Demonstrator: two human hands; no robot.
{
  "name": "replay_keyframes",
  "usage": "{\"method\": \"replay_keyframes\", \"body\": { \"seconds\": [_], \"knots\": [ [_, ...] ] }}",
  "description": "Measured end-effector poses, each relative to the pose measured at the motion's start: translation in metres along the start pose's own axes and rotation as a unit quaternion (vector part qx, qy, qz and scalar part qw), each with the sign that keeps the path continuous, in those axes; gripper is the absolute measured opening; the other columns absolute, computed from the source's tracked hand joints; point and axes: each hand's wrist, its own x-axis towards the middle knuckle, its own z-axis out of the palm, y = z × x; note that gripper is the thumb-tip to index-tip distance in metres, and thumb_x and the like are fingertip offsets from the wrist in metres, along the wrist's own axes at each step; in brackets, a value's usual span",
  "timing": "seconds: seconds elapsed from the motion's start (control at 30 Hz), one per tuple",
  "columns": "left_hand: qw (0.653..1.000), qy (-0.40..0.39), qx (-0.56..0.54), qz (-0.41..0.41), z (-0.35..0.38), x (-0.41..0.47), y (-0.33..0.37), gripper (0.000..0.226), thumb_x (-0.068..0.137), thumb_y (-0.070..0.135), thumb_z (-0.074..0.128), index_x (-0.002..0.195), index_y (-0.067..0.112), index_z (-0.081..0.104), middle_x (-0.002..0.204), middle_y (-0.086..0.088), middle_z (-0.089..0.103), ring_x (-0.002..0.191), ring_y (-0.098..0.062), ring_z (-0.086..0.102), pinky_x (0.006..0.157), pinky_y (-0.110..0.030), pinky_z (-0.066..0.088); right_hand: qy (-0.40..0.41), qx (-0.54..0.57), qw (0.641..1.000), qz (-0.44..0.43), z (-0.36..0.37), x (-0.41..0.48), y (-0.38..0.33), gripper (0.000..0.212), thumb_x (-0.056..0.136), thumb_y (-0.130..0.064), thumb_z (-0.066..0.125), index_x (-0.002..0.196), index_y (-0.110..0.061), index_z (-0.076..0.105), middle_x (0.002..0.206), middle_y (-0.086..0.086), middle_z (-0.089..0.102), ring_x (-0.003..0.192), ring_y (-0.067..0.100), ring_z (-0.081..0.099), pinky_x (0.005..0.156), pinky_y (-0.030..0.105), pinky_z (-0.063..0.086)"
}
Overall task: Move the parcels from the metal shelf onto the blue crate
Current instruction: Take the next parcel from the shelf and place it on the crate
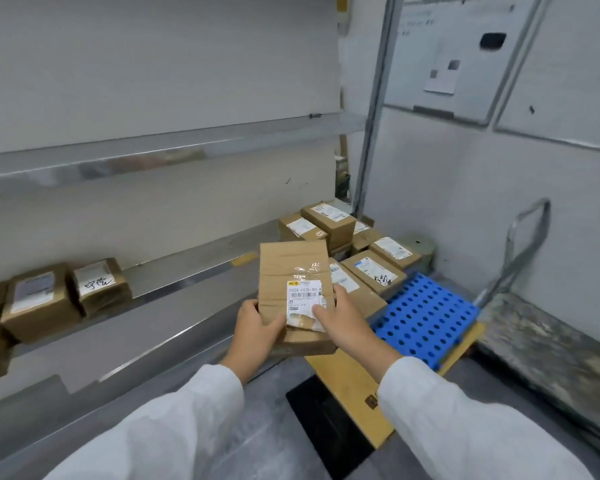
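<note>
head view, left to right. far left: brown parcels [39, 303] on the metal shelf [174, 271], one box with handwritten marks on its white label [99, 284]. left hand [257, 329] in a white sleeve [174, 420], fingers curled closed around the lower left edge of a held parcel [291, 271]. parcel tilted up, clear of the shelf, between both hands, white barcode label (partly readable digits) facing the camera. right hand [340, 323] closed on the lower right edge, thumb pressed on the label. beyond and right of it: a stack of parcels [357, 251] piled on the far part of the blue crate [426, 317], near part of the perforated top bare. crate resting on flat cardboard [350, 382]. further right: a worn platform cart [551, 348] with a metal handle, against the white wall.
</note>
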Motion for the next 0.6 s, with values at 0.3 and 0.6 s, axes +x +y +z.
{"method": "replay_keyframes", "body": {
  "seconds": [0.3, 0.6],
  "knots": [
    [0.995, -0.089, 0.001, 0.042, 0.197, 0.007, 0.077, 0.044, 0.088, 0.034, 0.07, 0.119, 0.013, 0.047, 0.113, 0.0, 0.058, 0.1, -0.01, 0.06, 0.077, -0.026, 0.052, 0.06, 0.014, 0.997, 0.043, -0.171, 0.031, 0.117, 0.05, 0.091, -0.027, 0.056, 0.138, -0.02, 0.04, 0.13, 0.003, 0.054, 0.114, 0.021, 0.054, 0.095, 0.039, 0.047],
    [0.988, -0.144, 0.016, 0.048, 0.319, 0.033, 0.109, 0.042, 0.087, 0.035, 0.07, 0.119, 0.019, 0.048, 0.118, 0.002, 0.061, 0.103, -0.011, 0.059, 0.078, -0.022, 0.051, 0.1, 0.017, 0.992, 0.08, -0.263, 0.069, 0.195, 0.046, 0.09, -0.024, 0.057, 0.135, -0.019, 0.044, 0.129, 0.003, 0.056, 0.118, 0.021, 0.052, 0.088, 0.032, 0.041]
  ]
}}
